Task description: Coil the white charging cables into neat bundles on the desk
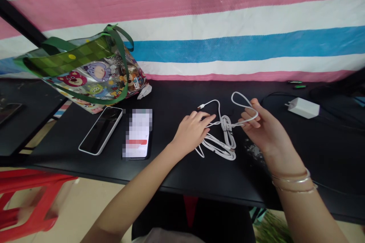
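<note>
Several white charging cables lie on the black table in front of me, looped in bundles (219,150), one of them bound with a dark tie (228,130). My right hand (258,123) is raised at their right side, its fingers curled round a white charging cable (242,104) that makes a loop above them. From the left, my left hand (194,129) rests on the cables, thumb and index finger around a strand. Its other fingers are bent, and the exact grip is partly hidden. Beyond that hand lies a cable's plug end (201,106).
A white charger (303,108) stands at the right, near a dark cord. To the left lie a lit phone (139,133) and a white-edged device with a dark face (101,131). Behind them stands a clear tote bag (97,72). A red stool (34,197) is below left.
</note>
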